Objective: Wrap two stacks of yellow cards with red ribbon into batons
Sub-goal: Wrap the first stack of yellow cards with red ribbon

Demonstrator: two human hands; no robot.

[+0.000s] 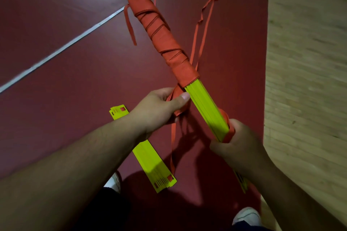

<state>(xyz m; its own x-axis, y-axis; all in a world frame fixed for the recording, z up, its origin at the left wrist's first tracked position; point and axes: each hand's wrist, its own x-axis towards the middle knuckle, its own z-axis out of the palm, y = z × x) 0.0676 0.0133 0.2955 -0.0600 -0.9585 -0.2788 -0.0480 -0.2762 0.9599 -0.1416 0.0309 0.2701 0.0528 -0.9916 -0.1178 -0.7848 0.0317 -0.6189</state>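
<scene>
Yellow cards of the first stack are held in the air above a dark red floor, the bundle running from about 11 o'clock down to 5 o'clock across the view. Most of its length is already covered with red ribbon, bound in close turns with thinner crossing strands over them. A fanned yellow tip is left bare at the far end, and a bare yellow stretch is left between the hands.

The ribbon is pinched by the left hand, thumb pressed on it just at the edge of the wrapped part. The near end of the bundle, where another bit of ribbon sits, is gripped by the curled fingers of the right hand. Loose tails hang from the bundle toward 1 o'clock and 6 o'clock.

A second stack lies flat on the floor at about 7 o'clock, partly hidden under the left forearm, with no wrap to be seen on it. The task is judged less than half done: the last bare stretch must be covered and tied off, then the second stack wrapped entirely.
</scene>
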